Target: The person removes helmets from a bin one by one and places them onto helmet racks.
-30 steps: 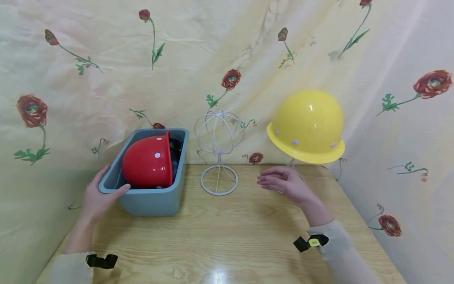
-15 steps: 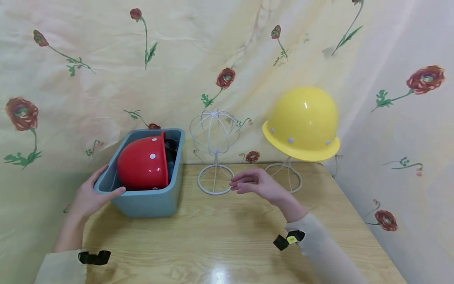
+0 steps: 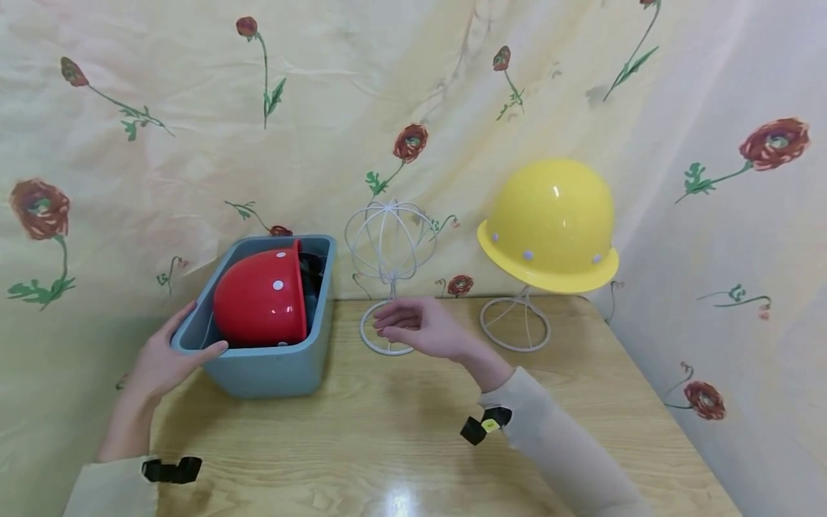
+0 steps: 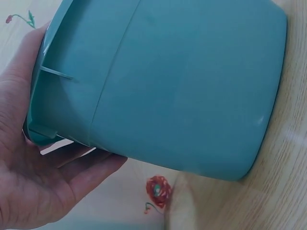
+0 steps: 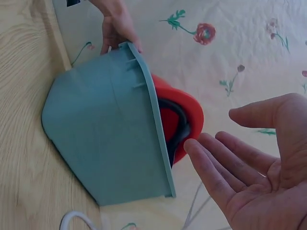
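At the left, my left hand (image 3: 158,362) grips the near left corner of a blue-grey plastic bin (image 3: 271,373), thumb over the rim and fingers along the outer side. Inside the bin a red hard hat (image 3: 258,298) lies on its side, its opening turned right. The right wrist view shows a dark strap (image 5: 178,120) within that hat. My right hand (image 3: 423,327) hangs in the air right of the bin with nothing in it, fingers loosely bent and thumb apart. Behind it stands a bare white wire stand (image 3: 390,244), its base partly hidden by the hand.
A yellow hard hat (image 3: 552,222) sits tilted on a second wire stand (image 3: 517,345) at the right rear. Everything stands on a wood-grain table (image 3: 336,445). Flower-patterned cloth (image 3: 336,108) hangs close behind the table and along its sides.
My right hand has moved left, from beside the yellow hard hat's stand to in front of the bare wire stand. The left hand keeps its grip on the bin. The view shifted slightly.
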`<state>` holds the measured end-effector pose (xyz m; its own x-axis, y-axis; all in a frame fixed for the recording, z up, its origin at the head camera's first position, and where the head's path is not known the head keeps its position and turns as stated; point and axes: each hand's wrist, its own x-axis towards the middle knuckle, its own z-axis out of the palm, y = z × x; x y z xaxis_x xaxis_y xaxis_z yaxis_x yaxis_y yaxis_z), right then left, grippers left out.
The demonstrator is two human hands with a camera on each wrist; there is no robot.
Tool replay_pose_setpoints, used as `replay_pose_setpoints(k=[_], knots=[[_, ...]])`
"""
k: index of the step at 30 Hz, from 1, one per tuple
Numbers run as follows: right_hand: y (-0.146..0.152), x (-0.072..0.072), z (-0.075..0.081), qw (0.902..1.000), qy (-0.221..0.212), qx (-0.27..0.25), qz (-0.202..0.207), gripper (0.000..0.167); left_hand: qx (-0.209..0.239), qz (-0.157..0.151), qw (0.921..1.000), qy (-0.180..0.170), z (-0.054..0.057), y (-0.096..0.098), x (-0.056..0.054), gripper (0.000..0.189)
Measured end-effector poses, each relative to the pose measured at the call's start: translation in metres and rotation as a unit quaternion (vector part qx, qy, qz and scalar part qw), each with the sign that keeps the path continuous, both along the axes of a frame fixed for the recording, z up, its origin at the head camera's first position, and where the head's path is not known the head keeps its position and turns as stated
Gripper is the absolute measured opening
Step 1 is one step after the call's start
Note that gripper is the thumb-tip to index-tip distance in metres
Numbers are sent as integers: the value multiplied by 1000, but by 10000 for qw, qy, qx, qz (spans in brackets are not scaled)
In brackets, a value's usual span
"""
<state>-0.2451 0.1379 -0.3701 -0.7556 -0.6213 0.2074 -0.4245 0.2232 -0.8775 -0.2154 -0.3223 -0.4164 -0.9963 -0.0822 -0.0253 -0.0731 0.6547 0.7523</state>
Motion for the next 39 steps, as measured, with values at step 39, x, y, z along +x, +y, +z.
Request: replay_pose_setpoints(k=[39], knots=[[-117,-4,8,9922,778,652,-728,32,66,-129,9999,-82,0,-3,-1,115]])
